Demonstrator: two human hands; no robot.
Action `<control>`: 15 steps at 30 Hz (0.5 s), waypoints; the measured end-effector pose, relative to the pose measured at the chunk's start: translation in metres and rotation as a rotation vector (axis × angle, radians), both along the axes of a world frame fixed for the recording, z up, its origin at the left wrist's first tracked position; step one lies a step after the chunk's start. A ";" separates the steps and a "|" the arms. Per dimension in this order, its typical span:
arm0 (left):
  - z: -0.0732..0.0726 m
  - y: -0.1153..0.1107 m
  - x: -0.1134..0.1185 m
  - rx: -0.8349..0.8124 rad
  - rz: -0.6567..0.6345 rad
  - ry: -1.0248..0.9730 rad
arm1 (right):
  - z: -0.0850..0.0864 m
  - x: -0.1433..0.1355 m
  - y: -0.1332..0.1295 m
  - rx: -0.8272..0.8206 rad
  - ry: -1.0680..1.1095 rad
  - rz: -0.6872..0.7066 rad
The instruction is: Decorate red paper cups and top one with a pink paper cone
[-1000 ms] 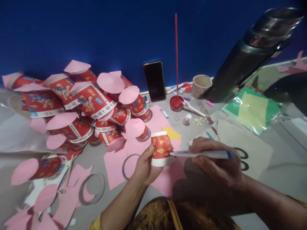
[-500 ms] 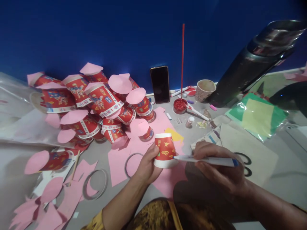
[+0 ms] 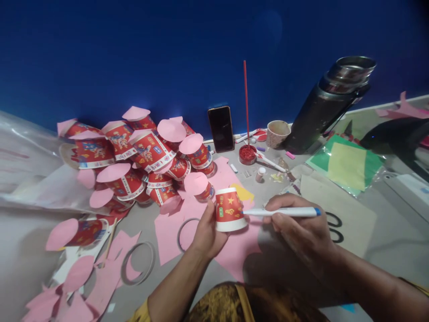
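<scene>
My left hand (image 3: 210, 235) grips a red paper cup (image 3: 229, 210) with gold patterns and a white rim, held upside down above pink paper (image 3: 234, 259). In my right hand (image 3: 298, 226) is a white marker (image 3: 284, 212) with a blue end. It lies nearly level, and its tip points left, at or very close to the cup's right side. Whether the tip touches is hard to tell. Left of my hands, several red cups with pink paper cone tops (image 3: 149, 150) are piled together.
A phone (image 3: 220, 129) leans on the blue wall. Behind my hands stand a round red container (image 3: 248, 155) with a tall red stick, a patterned paper cup (image 3: 278, 134) and a black flask (image 3: 321, 107). Tape rings (image 3: 124, 264) and pink scraps (image 3: 75, 308) lie at left, scissors (image 3: 335, 228) at right.
The view has shifted slightly. The cup has turned a little in my left hand, showing more of its green label. The marker stays beside the cup's right side.
</scene>
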State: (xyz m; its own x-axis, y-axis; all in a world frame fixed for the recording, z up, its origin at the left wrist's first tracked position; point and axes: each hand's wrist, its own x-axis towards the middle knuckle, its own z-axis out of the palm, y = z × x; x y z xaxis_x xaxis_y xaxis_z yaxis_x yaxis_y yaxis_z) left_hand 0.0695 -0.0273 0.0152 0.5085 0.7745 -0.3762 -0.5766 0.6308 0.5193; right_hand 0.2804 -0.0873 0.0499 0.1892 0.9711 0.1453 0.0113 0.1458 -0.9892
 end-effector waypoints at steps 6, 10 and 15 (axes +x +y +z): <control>-0.001 0.000 -0.007 -0.090 -0.063 -0.121 | -0.011 0.001 0.013 -0.101 0.324 -0.011; 0.005 0.002 -0.006 -0.109 -0.161 -0.158 | -0.009 0.001 0.022 -0.099 0.446 0.001; 0.006 0.000 -0.003 -0.087 -0.175 -0.095 | -0.011 0.000 0.021 -0.080 0.447 0.031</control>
State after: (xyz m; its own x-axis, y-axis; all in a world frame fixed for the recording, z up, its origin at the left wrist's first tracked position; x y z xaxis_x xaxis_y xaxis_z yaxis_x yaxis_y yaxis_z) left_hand 0.0666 -0.0271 0.0211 0.6684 0.6383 -0.3820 -0.4983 0.7655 0.4071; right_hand 0.2806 -0.0661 0.0387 0.1869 0.9822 -0.0192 -0.4224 0.0627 -0.9042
